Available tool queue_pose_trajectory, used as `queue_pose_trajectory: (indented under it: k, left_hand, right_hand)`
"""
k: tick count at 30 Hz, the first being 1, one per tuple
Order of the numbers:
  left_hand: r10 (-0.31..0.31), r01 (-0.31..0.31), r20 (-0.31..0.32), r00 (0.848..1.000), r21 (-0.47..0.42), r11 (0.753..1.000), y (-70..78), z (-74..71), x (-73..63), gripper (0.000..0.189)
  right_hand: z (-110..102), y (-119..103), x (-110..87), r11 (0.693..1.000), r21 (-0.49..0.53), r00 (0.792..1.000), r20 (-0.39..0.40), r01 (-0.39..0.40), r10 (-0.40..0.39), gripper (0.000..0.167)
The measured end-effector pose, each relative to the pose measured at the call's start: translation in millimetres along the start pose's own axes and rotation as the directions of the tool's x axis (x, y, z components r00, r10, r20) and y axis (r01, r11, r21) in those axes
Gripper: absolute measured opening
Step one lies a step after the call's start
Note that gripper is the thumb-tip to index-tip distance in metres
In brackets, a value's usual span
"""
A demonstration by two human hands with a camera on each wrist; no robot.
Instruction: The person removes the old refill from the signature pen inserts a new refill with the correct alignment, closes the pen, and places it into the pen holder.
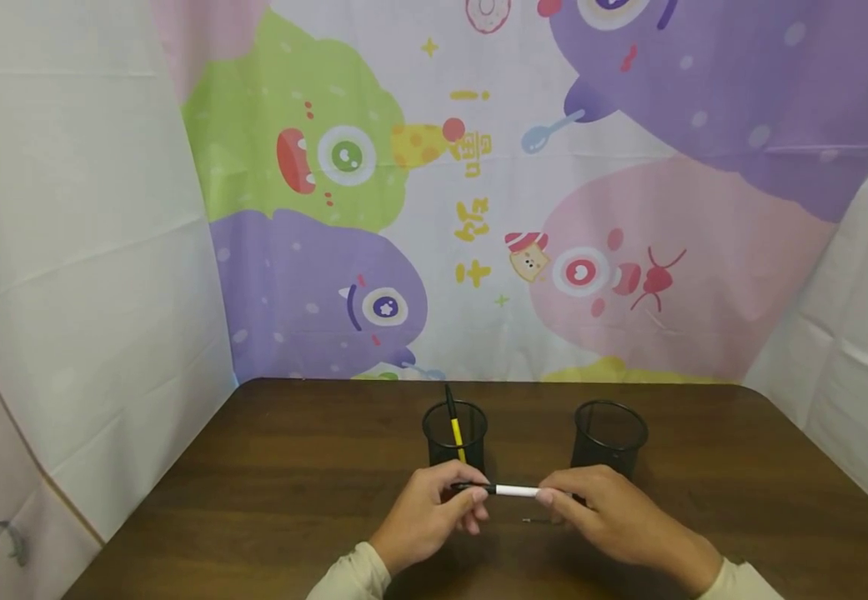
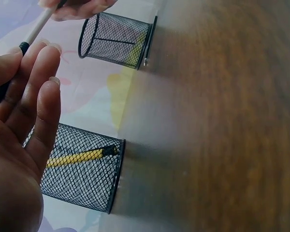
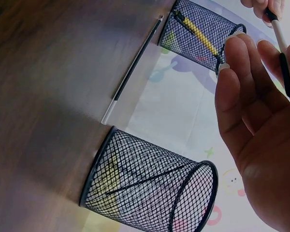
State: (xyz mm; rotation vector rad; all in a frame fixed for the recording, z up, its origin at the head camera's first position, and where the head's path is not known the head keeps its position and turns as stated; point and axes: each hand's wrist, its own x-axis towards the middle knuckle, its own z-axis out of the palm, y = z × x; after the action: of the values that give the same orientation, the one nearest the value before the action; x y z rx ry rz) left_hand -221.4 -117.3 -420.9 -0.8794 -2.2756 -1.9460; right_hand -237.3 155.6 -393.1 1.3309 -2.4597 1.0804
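A white pen with black ends [image 1: 516,491] lies level between the two hands, above the table. My left hand [image 1: 426,512] pinches its left black end between thumb and fingers. My right hand [image 1: 617,512] pinches the other end, thumb in front. Below the pen, a pen refill [image 3: 133,70], dark with a clear end and a small metal tip, lies on the table; in the head view the right hand partly hides it. Behind the left hand stands a black mesh pen cup [image 1: 437,450] with a yellow and black pen [image 1: 457,429] leaning in it.
A second black mesh cup [image 1: 604,454] stands behind the right hand; a thin dark line shows through its mesh. The dark wooden table [image 1: 268,483] ends at a cartoon-printed cloth [image 1: 479,333], with white cloth [image 1: 88,250] hanging at the sides.
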Motion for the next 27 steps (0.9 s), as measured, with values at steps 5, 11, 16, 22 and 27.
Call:
queue_pose_trajectory:
  k: [5, 11, 16, 22, 27]
  left_hand:
    - [0.006, -0.006, 0.003, 1.0, 0.007, 1.0, -0.2, -0.4, 0.8, 0.01]
    - [0.004, -0.004, 0.002, 1.0, 0.01, 1.0, 0.0, -1.3, 1.5, 0.011]
    - [0.004, -0.004, -0.004, 1.0, 0.012, 1.0, 0.7, -2.0, 1.3, 0.012]
    - [0.002, -0.002, -0.005, 1.0, 0.018, 1.0, -0.8, -2.0, 0.5, 0.014]
    - [-0.01, 0.01, -0.017, 1.0, 0.032, 0.999, -0.2, -1.3, 0.3, 0.013]
  right_hand:
    - [-0.1, -0.2, 0.8, 1.0, -0.009, 1.0, -0.01, 0.002, -0.002, 0.016]
    - [-0.9, 0.0, 1.6, 0.999, -0.033, 1.0, -0.022, -0.001, 0.0, 0.018]
    - [-1.1, -0.3, 1.9, 0.999, -0.048, 0.999, -0.031, -0.015, 0.013, 0.022]
    - [-1.6, -0.7, 1.1, 0.998, -0.042, 0.998, -0.037, -0.045, 0.044, 0.021]
    - [-1.1, -1.5, 0.7, 0.999, -0.023, 0.998, -0.053, -0.047, 0.046, 0.003]
